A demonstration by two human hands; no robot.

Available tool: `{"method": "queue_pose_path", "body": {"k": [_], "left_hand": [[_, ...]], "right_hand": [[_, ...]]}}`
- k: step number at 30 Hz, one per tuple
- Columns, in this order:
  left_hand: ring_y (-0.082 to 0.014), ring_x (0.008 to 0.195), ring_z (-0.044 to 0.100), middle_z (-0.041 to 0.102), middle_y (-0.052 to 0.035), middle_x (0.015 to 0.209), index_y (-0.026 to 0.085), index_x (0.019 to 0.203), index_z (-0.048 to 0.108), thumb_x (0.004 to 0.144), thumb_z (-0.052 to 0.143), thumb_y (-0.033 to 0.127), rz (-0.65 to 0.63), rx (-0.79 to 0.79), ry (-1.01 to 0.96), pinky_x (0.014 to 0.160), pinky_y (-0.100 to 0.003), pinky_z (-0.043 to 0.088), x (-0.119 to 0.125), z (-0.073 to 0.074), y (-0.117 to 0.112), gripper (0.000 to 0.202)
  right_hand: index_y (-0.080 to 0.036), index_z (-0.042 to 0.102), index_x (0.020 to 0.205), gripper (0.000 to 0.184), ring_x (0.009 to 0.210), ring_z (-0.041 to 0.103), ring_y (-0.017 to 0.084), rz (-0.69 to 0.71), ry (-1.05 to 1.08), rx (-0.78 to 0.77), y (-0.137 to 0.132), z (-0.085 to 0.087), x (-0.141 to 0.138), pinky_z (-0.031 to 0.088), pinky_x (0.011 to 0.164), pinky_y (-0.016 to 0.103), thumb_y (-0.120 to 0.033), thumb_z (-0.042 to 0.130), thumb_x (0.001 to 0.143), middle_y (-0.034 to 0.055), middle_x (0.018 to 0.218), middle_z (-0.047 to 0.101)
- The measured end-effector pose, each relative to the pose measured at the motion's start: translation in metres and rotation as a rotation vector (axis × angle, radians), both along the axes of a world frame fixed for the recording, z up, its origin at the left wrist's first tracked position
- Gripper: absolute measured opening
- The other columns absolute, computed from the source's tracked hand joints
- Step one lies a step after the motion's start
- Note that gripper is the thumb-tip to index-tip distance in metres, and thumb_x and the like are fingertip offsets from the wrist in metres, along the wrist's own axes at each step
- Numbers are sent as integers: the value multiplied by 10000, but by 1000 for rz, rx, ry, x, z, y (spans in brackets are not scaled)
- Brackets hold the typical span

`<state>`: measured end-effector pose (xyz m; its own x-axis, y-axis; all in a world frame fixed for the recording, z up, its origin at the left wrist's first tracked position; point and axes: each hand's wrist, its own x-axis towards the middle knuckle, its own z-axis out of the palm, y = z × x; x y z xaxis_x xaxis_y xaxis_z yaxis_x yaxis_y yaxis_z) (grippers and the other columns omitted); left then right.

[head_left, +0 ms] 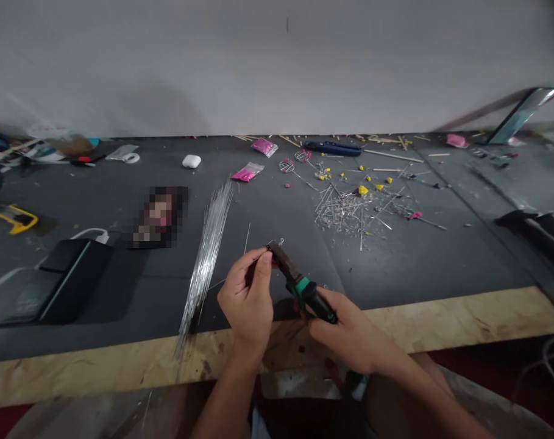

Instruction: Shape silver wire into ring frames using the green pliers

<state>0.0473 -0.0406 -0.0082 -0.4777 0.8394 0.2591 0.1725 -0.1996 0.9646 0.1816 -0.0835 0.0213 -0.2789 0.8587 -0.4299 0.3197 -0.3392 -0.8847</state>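
My right hand (345,329) is closed round the green and black handles of a pair of pliers (295,279), whose jaws point up and left. The jaw tips grip a thin silver wire (277,244) with a small loop at its end. My left hand (249,292) pinches the same wire between thumb and forefinger, right beside the jaws. Both hands hover over the near edge of the dark mat (281,207). A long bundle of straight silver wires (208,250) lies on the mat just left of my left hand.
Cut wire scraps (345,210) with yellow beads lie at the right. Pink bead bags (248,173), a white earbud case (191,161) and a blue tool (334,148) sit further back. A black device (61,277) with a white cable lies left. The wooden bench edge (464,320) runs along the front.
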Motion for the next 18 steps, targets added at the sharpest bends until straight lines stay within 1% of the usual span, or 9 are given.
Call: {"method": "queue_pose_path", "body": {"k": [2,5,8,10,14,18], "left_hand": [[-100,653,654,718,9,770,196,874,700,777,648,242,-19,16,59,630,-210,539,-3,1,-1,118],[-104,647,660,721,9,756,199,858,706,780,642,217,-33,46,146,617,-211,544,-7,1,-1,102],[-109,651,662,721,5,751,198,841,707,777,641,200,-15,59,188,616,-217,546,-7,0,-1,92],[-112,664,662,722,2,768,197,840,706,772,645,194,-2,66,190,631,-225,548,-6,-1,-1,92],[-109,693,660,722,2,796,199,842,705,769,646,186,-7,69,166,664,-224,545,-3,-3,-2,95],[-95,665,654,719,12,773,200,846,702,772,646,200,-23,37,114,646,-203,538,-1,-3,-2,92]], "right_hand": [[-181,474,747,157,555,325,82,3,10,-11,-1,-2,2,273,494,202,-56,415,674,-54,620,370],[-177,524,809,178,570,365,90,14,38,-41,-1,-5,5,299,501,203,-74,442,690,-40,642,413],[-186,541,815,113,603,414,108,27,61,-70,-2,-5,8,338,523,214,-138,482,732,-21,674,458],[-193,555,827,99,636,443,121,45,75,-85,-2,-4,10,360,542,223,-176,507,743,-12,701,482],[-196,572,895,176,716,476,135,74,118,-68,-2,0,15,389,602,232,-168,529,728,-1,795,519],[-193,544,861,140,729,462,127,63,136,-89,-2,2,18,381,627,231,-168,536,724,-12,824,516]]}}
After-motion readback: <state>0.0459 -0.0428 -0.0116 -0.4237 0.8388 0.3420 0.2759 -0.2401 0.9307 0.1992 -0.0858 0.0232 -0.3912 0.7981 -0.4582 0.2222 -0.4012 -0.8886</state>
